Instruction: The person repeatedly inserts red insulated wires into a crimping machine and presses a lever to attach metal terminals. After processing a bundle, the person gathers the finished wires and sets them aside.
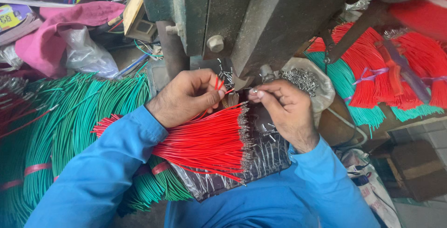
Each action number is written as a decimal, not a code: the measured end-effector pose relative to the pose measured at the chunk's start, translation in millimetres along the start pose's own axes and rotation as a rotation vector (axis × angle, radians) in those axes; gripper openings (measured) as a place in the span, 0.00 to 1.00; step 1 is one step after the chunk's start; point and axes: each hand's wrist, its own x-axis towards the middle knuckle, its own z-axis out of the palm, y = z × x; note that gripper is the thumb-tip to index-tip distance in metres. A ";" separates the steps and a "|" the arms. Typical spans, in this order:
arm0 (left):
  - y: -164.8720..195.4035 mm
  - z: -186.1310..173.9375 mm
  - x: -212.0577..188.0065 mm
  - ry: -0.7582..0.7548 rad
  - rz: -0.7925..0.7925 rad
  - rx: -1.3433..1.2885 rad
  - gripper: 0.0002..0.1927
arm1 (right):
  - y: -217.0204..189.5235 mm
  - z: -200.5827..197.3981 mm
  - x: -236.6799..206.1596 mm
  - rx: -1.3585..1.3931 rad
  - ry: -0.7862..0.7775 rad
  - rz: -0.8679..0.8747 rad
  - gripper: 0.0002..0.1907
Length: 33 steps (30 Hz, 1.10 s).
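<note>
**Red wires held under the grey machine**

A few thin red wires (pixel 218 84) are pinched between the thumb and fingers of the left hand (pixel 188 96), which is closed on them. A tiny silver metal piece (pixel 254 90) is pinched at the fingertips of the right hand (pixel 285 109), which is closed too. Both hands are held close together, just below the big grey machine (pixel 260 18).

Under the hands, a fat bunch of red wires (pixel 205 144) is laid on a shiny plastic sheet (pixel 260 163). Small metal tips are seen on the wire ends. A pile of loose silver pieces (pixel 301 78) is kept just behind the right hand. Green wires (pixel 84 116) are heaped at the left. More red and green bundles (pixel 372 79) are stacked at the right. Blue sleeves (pixel 102 176) are worn.
</note>
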 end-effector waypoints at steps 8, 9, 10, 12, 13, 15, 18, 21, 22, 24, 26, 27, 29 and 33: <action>3.0 -0.5 -0.7 -0.013 -0.007 0.036 0.04 | 11.1 18.1 10.9 0.094 -0.027 0.011 0.05; 3.2 -0.2 -0.6 -0.009 -0.016 0.030 0.04 | 13.1 17.9 11.5 0.079 -0.037 0.028 0.05; 3.3 0.0 -0.5 -0.005 -0.024 0.025 0.04 | 15.0 17.9 12.6 0.065 -0.048 0.044 0.06; 3.3 -0.5 -0.9 -0.003 -0.027 0.030 0.03 | 17.5 18.2 14.0 0.042 -0.057 0.073 0.06; 3.2 -0.8 -1.0 -0.006 -0.021 0.041 0.03 | 18.0 17.9 14.7 0.034 -0.054 0.085 0.06; 2.5 -1.7 -0.8 -0.014 -0.006 0.058 0.03 | 17.8 17.5 15.3 0.003 -0.050 0.086 0.07; 0.5 -2.3 -1.5 -0.022 0.010 0.059 0.02 | 14.9 15.1 15.7 -0.073 -0.052 0.073 0.07; -1.2 -1.9 -2.1 -0.026 0.015 0.042 0.02 | 11.5 13.6 16.5 -0.138 -0.062 0.060 0.06; -1.3 -2.2 -2.2 -0.028 0.013 0.051 0.02 | 10.7 14.4 16.9 -0.136 -0.067 0.034 0.06; -0.5 -3.1 -1.7 -0.030 0.013 0.056 0.02 | 9.3 16.6 18.2 -0.114 -0.066 0.019 0.06; 0.9 -2.5 -2.5 -0.028 0.010 0.042 0.02 | 7.8 19.1 17.4 -0.075 -0.057 0.050 0.06; 1.8 -2.0 -2.7 -0.015 -0.016 0.052 0.03 | 6.3 18.5 15.6 -0.019 -0.068 0.061 0.07; 3.5 0.1 -3.1 0.010 -0.072 0.071 0.04 | 2.0 14.9 8.8 0.096 -0.090 0.087 0.08; 6.1 3.5 -2.7 -0.061 0.087 0.166 0.07 | -14.7 -12.9 -8.2 0.045 -0.185 -0.005 0.07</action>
